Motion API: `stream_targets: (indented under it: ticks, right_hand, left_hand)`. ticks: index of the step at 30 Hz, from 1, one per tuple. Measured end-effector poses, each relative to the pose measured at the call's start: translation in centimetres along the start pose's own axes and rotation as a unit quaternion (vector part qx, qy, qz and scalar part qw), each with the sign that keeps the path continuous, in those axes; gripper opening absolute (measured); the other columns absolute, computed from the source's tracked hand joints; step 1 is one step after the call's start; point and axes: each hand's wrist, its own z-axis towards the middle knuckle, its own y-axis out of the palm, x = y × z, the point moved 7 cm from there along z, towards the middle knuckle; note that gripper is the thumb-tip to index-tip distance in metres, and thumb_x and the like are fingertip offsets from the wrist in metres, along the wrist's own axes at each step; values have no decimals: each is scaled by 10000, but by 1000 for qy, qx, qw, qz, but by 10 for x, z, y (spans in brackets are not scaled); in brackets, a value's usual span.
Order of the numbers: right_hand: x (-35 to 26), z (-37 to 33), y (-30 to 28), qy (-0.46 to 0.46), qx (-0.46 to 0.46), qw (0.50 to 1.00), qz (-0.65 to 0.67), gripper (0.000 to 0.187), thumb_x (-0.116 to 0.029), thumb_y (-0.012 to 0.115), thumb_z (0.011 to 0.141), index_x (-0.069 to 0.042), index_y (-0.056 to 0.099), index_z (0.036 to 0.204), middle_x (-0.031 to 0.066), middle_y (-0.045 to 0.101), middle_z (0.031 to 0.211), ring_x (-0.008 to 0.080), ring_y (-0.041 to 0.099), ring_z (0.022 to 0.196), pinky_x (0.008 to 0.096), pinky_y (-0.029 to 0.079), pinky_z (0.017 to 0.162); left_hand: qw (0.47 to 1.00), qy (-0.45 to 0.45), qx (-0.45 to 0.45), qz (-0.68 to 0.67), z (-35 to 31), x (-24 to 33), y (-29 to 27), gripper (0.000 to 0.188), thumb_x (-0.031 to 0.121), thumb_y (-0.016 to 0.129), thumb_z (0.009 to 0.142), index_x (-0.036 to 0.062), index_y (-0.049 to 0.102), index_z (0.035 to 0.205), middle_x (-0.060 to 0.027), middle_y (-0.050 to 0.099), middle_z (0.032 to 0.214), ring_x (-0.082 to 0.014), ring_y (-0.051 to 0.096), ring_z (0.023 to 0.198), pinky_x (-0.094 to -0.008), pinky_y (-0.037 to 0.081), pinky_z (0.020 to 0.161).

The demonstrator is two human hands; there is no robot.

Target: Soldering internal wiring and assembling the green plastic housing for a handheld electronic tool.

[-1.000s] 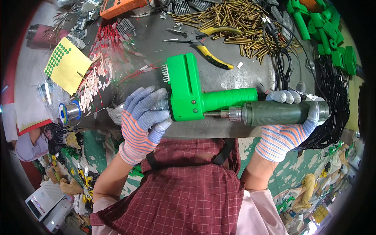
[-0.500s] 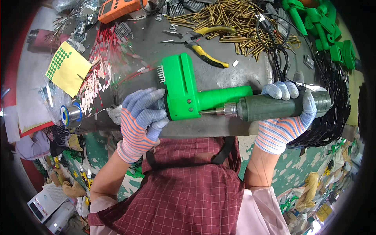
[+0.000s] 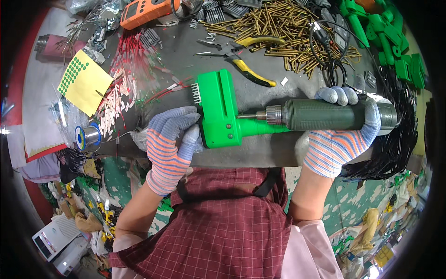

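A bright green plastic tool housing (image 3: 217,111) with a ribbed handle lies crosswise over the bench's near edge. Pale comb-like prongs stick out of its far left side. My left hand (image 3: 173,139), in a striped knit glove, closes on its near left end, fingertips at the dark rim. My gloved right hand (image 3: 344,135) wraps around a dark grey-green electric screwdriver (image 3: 320,115), held level and pointing left. Its thin bit (image 3: 248,116) reaches the housing's right face, just beyond the handle. Whether the tip sits in a screw is too small to tell.
Yellow-handled pliers (image 3: 241,58) lie beyond the housing, before a heap of brass-coloured rods (image 3: 283,32). Left are red-and-white wires (image 3: 132,56), a yellow sticker sheet (image 3: 85,83) and a solder spool (image 3: 88,136). Green housings (image 3: 383,35) and black cables (image 3: 395,139) lie right.
The screwdriver bit has moved from the near side of the green handle to its far side. The housing has shifted slightly toward me; both hands keep their hold.
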Motion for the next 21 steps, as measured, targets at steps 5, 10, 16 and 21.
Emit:
stream_targets:
  ticks: [5, 10, 16, 21]
  right_hand:
    - [5, 3, -10, 25, 95, 995, -20, 228, -198, 688, 828, -29, 546, 887, 71, 544, 804, 219, 518, 731, 376, 477, 738]
    - [5, 3, -12, 42, 83, 996, -12, 194, -144, 687, 804, -29, 546, 872, 63, 546, 803, 220, 519, 738, 373, 478, 747]
    - [10, 5, -11, 36, 65, 997, -15, 195, -108, 701, 775, -31, 556, 879, 65, 561, 804, 220, 529, 739, 372, 483, 747]
    - [10, 8, -12, 40, 58, 998, -7, 219, -103, 720, 769, -23, 569, 908, 71, 571, 803, 228, 543, 751, 381, 485, 754]
  left_hand:
    - [999, 13, 14, 37, 1, 3, 1, 154, 112, 705, 801, 87, 687, 952, -71, 696, 1005, -282, 634, 915, -404, 479, 829]
    - [998, 36, 26, 48, 2, 6, 2, 122, 130, 706, 804, 102, 674, 919, -65, 691, 979, -280, 631, 898, -415, 472, 802]
    - [997, 37, 35, 59, -1, 7, 1, 131, 119, 708, 799, 97, 662, 920, -69, 689, 974, -290, 632, 879, -419, 471, 801]
    - [999, 16, 30, 27, -3, 1, 3, 160, 103, 705, 793, 92, 657, 946, -96, 681, 997, -312, 627, 910, -431, 474, 830]
